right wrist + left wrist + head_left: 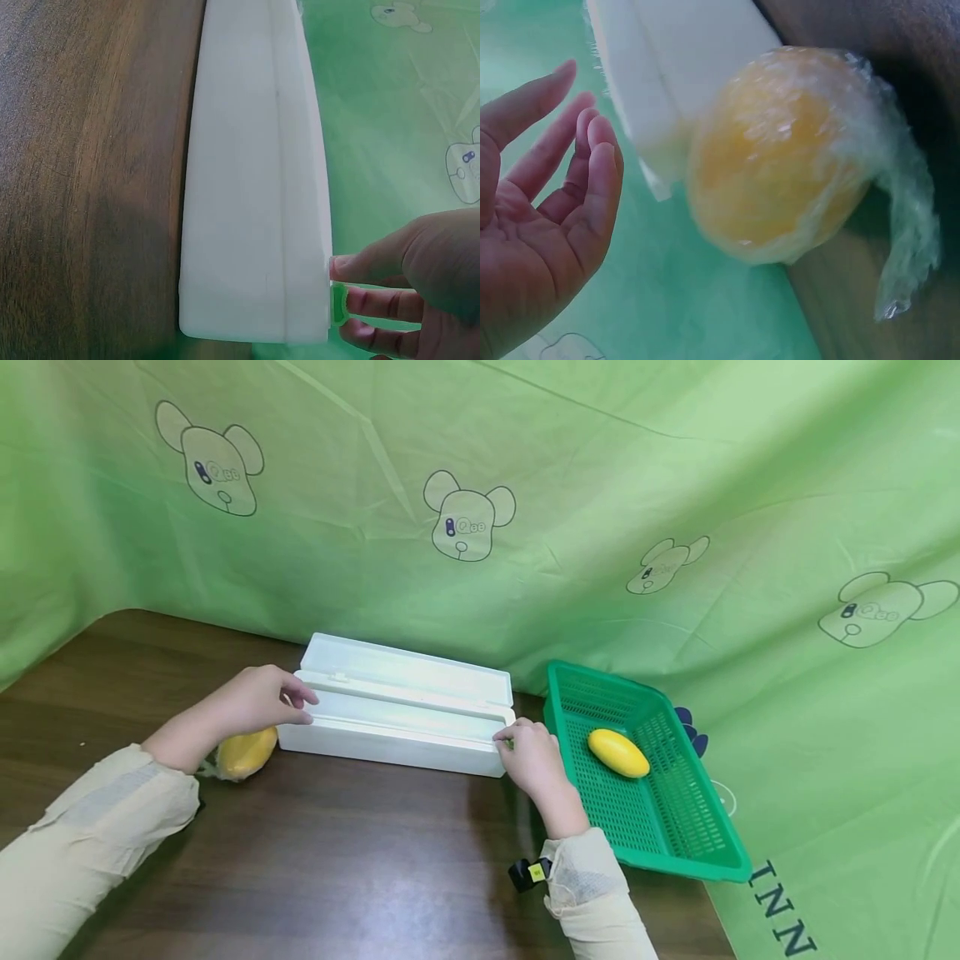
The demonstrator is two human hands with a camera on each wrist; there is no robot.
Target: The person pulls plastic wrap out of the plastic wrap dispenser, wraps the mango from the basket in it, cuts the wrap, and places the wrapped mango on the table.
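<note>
A long white cling film dispenser box [390, 750] stands on the table with its lid [408, 670] tipped up at the back. At its right end, my right hand [534, 760] pinches a small green slider [339, 304] between thumb and fingers at the upper edge. My left hand [258, 700] hovers around the box's left end, its fingers loosely bent and apart from the thumb, holding nothing. Below that hand lies a yellow fruit [772, 165] wrapped in clear film, the film's twisted tail [911, 240] hanging off one side.
To the right is a green plastic basket [660, 865] with one yellow fruit [618, 753] in it. A green printed curtain [360, 560] hangs close behind the box. The brown wooden table [360, 860] extends in front of the box.
</note>
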